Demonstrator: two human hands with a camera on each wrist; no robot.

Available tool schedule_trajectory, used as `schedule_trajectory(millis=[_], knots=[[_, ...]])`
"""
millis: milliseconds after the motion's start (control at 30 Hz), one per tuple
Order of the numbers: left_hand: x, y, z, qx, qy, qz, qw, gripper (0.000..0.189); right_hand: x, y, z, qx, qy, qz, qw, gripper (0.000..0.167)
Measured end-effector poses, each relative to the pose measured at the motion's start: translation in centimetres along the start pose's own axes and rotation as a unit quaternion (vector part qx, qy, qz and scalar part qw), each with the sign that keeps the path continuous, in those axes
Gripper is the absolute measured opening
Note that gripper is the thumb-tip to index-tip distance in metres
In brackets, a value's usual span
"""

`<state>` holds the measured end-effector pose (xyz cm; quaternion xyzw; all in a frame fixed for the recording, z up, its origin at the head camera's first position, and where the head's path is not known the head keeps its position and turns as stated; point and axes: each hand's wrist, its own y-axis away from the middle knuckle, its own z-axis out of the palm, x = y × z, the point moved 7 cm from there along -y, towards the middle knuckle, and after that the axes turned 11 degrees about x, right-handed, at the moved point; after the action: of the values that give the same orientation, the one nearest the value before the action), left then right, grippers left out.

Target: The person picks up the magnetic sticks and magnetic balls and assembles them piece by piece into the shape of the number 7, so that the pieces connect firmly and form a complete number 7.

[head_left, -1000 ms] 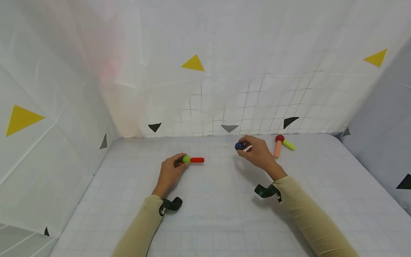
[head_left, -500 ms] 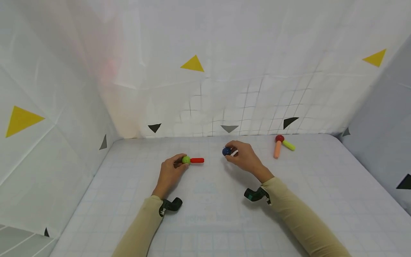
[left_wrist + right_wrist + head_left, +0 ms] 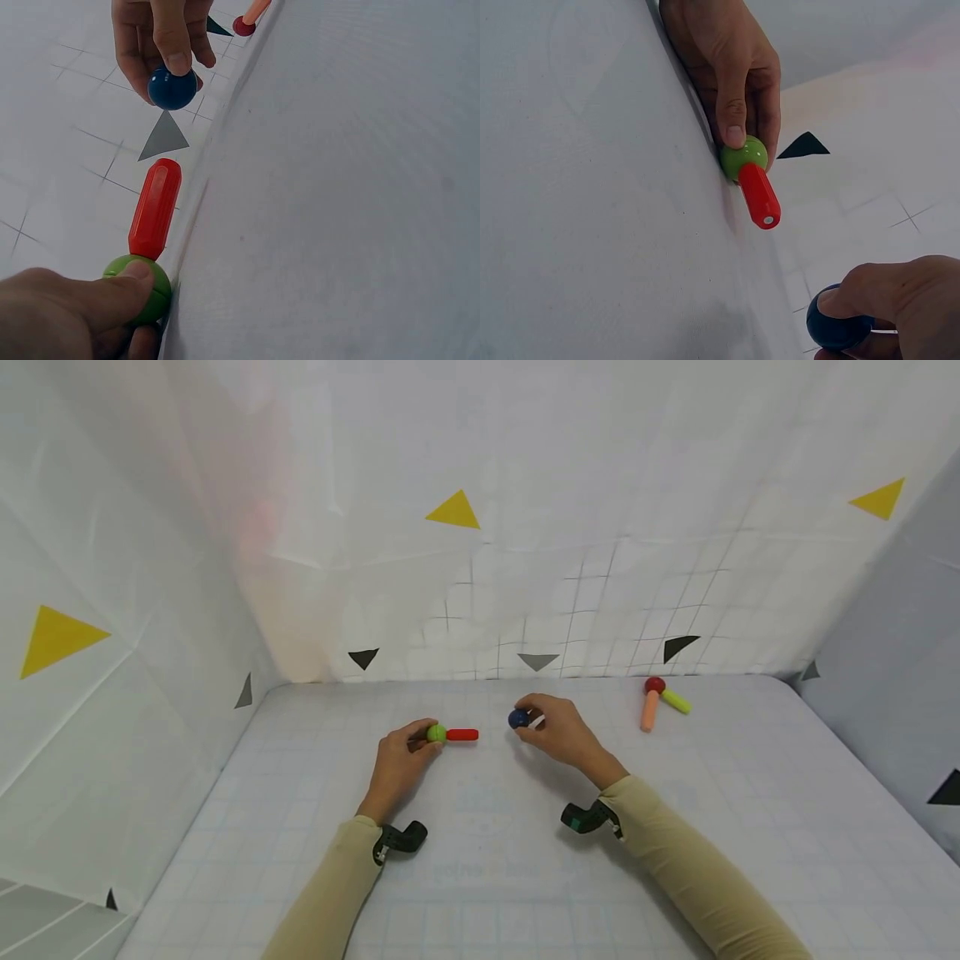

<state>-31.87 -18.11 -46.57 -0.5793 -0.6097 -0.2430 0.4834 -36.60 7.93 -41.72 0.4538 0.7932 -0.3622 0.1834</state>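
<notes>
My left hand (image 3: 399, 764) pinches a green ball (image 3: 155, 296) between thumb and fingers, low over the white table. A red rod (image 3: 156, 208) is joined to the ball and points right; its free end shows a small pale spot in the right wrist view. Across from it, my right hand (image 3: 561, 732) pinches a dark blue ball (image 3: 518, 718), raised a little above the table. A short gap separates the blue ball from the rod's free end. In the right wrist view the thumb covers part of the blue ball (image 3: 836, 330).
At the back right of the table (image 3: 480, 877) lies a red ball (image 3: 655, 685) with an orange rod (image 3: 649, 712) and a yellow-green rod (image 3: 677, 701) attached. A white sheet with yellow and dark triangles rises behind the table.
My right hand has carried the blue ball leftward and slightly nearer, toward the red rod. The left hand has stayed in place with the green ball.
</notes>
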Motion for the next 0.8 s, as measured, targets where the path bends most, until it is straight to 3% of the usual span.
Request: schedule_trajectory(millis=[800], knots=[[0.0, 0.0, 0.1, 0.007, -0.005, 0.000, 1.0000, 0.039, -1.0, -0.1, 2.3, -0.034, -0.009, -0.029, 0.9990, 0.039]])
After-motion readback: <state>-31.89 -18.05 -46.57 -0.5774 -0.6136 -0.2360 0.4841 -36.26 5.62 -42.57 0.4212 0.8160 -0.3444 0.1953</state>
